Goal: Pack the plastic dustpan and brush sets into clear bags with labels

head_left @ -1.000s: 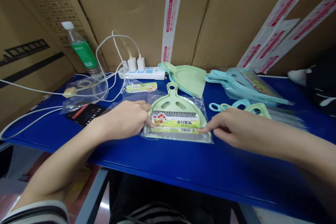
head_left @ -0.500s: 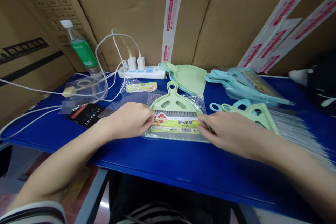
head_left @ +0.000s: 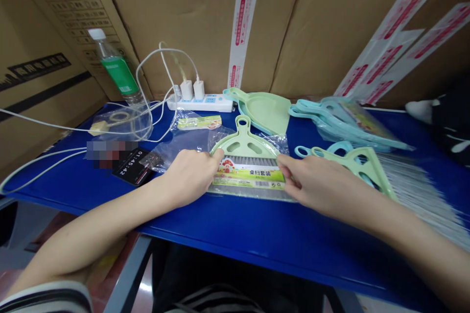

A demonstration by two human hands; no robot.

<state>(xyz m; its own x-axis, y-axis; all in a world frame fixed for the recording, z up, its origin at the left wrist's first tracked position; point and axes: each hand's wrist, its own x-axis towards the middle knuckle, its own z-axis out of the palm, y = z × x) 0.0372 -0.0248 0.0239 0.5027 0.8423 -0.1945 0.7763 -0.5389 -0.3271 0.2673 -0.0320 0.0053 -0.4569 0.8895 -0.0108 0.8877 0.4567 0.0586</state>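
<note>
Head camera view: your two hands are apart, one on each side of a green dustpan-and-brush set [head_left: 243, 143] that lies flat on the blue bench [head_left: 257, 230], straight in front of you, with its handle pointing away. Your left hand [head_left: 194, 176] has its fingers curled and its thumb along the left edge of the set, while your right hand [head_left: 312, 176] pinches the right edge between thumb and fingers. Between them you can read a printed card [head_left: 253, 177] over the grey bristles, and clear wrapping [head_left: 279, 144] shows by the rim. Close to your right hand, loose brushes with a green head [head_left: 374, 164] and blue handles spread their pale bristles [head_left: 422, 190] beside your forearm. Left of your left hand lies a phone [head_left: 134, 168] reading 01:45:42, with crumpled clear plastic [head_left: 183, 142] and a label strip [head_left: 200, 122] near it. Beyond the set, a loose green dustpan [head_left: 266, 110] rests over a blue one; to its right are bagged blue dustpans [head_left: 341, 115]. Farther back you have a white power strip [head_left: 220, 103] with two chargers, looping white cables [head_left: 150, 107] and a green-labelled bottle [head_left: 119, 76], all before taped cardboard [head_left: 183, 14].
</note>
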